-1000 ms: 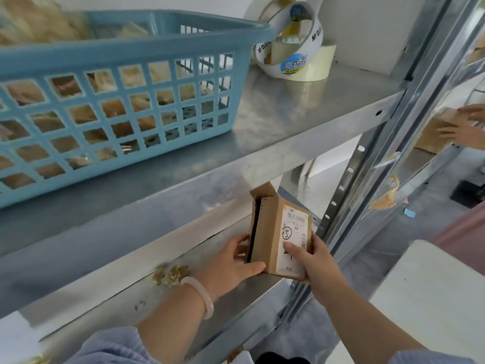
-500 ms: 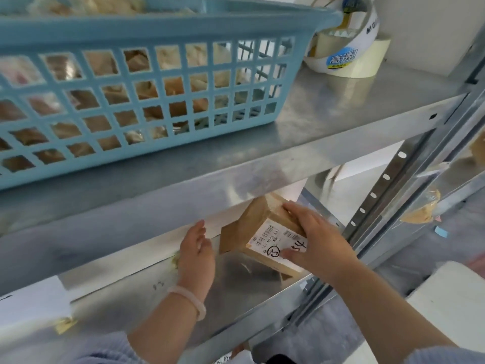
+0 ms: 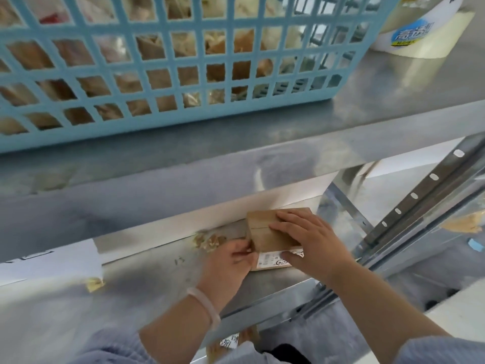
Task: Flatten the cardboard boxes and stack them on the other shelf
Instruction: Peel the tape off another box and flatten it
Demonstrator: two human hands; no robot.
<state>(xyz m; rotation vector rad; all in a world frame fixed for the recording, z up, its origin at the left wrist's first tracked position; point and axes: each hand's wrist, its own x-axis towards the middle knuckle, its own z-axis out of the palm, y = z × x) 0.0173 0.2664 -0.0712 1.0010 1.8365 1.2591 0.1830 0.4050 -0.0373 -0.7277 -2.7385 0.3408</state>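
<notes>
A small brown cardboard box [image 3: 265,233] with a white shipping label lies nearly flat on the lower metal shelf [image 3: 162,271], close to the white back wall. My right hand [image 3: 312,240] lies on top of it, fingers spread and pressing down, thumb on the label. My left hand [image 3: 231,261] is at the box's left edge with its fingers curled against that edge; motion blur hides the exact grip. A pale bracelet sits on my left wrist.
A blue plastic basket [image 3: 168,67] full of cardboard scraps fills the upper shelf, with tape rolls [image 3: 420,35] to its right. Torn cardboard bits [image 3: 208,240] lie left of the box. A perforated steel upright [image 3: 420,195] stands at the right.
The box stood upright between both hands, then was tilted over, and now lies pressed down on the shelf. My left hand came back to its left edge.
</notes>
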